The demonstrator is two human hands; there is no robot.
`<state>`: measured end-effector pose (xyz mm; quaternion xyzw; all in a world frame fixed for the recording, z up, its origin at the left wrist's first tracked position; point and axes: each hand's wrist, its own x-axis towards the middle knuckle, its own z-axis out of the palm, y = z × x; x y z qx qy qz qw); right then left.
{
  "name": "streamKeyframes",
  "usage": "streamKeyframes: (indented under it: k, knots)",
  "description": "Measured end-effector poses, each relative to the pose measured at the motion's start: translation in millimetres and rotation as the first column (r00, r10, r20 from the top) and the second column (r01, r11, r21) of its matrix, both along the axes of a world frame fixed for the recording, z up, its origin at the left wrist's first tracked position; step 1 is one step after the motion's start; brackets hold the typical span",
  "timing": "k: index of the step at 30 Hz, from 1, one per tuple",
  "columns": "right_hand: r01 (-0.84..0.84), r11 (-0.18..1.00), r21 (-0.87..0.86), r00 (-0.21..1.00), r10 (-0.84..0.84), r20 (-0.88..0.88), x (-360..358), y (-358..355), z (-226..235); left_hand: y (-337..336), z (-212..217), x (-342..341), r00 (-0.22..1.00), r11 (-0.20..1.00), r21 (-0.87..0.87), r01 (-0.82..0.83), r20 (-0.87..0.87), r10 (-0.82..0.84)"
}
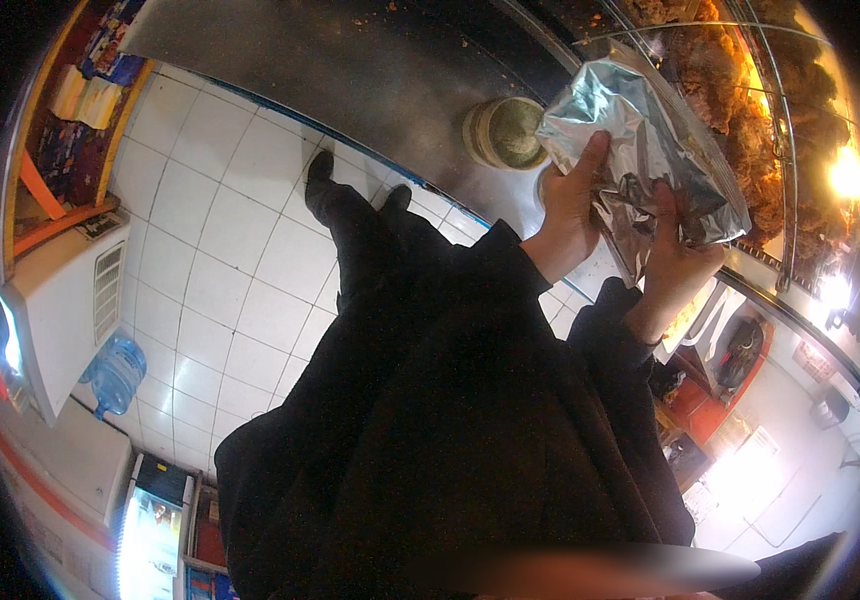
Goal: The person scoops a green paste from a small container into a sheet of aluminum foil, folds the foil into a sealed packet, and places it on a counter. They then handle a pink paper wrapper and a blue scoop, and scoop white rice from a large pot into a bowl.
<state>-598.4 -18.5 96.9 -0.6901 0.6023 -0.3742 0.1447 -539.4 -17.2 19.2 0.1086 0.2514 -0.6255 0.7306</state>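
A crumpled silver foil bag [640, 125] is held up in front of me at the upper right. My left hand [568, 215] is closed on its near left side, the thumb lying over the foil. Lower on the right, my right hand [678, 265] grips the near edge, with a finger pressed onto the shiny surface. The fingers under the bag are hidden. Just left of the bag, a round tub [502, 132] with greenish contents stands on the dark metal counter [350, 75].
Browned, fried-looking food pieces [715, 90] sit in a lit display with metal rails at the upper right. White tiles [240, 250] cover the floor. A blue water jug [118, 375], a white chest appliance [75, 290] and a lit glass-door fridge [155, 530] stand at left.
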Motion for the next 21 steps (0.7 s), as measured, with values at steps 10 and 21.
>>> streamKeyframes:
  k: [10, 21]
  knots:
    - [0.018, 0.991, -0.132, 0.992, -0.034, -0.124, -2, -1, 0, 0, -5, -6, 0.999, 0.999, 0.027, 0.044, -0.032, -0.044]
    - [0.015, 0.995, -0.098, 0.984, -0.032, -0.175, -3, 4, 1, 3, -6, -5, 0.999, 0.999, -0.034, 0.024, -0.021, -0.025]
